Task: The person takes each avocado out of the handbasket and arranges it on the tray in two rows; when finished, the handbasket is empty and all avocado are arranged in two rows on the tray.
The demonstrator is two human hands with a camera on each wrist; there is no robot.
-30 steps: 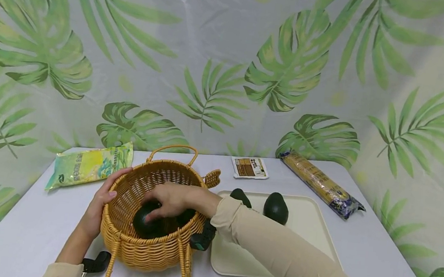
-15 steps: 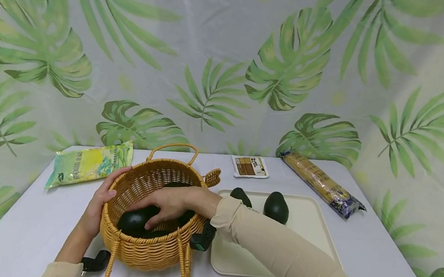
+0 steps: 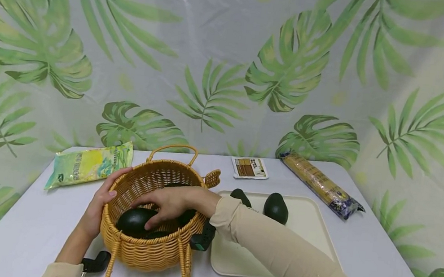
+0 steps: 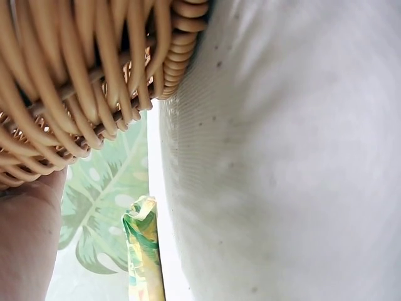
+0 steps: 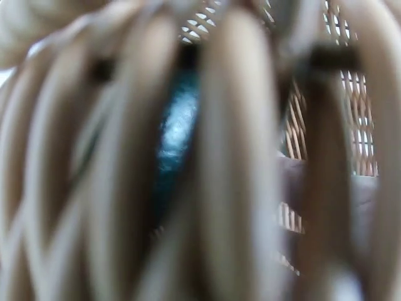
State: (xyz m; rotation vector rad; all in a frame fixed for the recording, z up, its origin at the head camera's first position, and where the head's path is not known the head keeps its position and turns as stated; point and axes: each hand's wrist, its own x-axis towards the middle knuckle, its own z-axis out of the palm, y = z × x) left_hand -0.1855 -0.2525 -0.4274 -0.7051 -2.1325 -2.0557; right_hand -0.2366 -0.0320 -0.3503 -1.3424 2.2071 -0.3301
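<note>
A wicker basket stands left of centre in the head view, with several dark avocados inside. My left hand holds its left side, thumb at the rim. In the left wrist view, part of that hand lies under the woven wall. My right hand reaches over the right rim into the basket, fingers loosely spread above the left avocado and thumb at its edge. The hand hides parts of the other avocados. Through the blurred weave in the right wrist view, a shiny dark green avocado shows.
Right of the basket, a cream tray bears two avocados, partly behind the right sleeve. A yellow-green packet lies at back left. Behind the tray are a small white-brown packet and a long noodle-like packet.
The avocado under my right hand has moved left within the basket, uncovering another behind. Lately the fingers have drawn back slightly while that avocado stays nearly in place. The left hand holds still.
</note>
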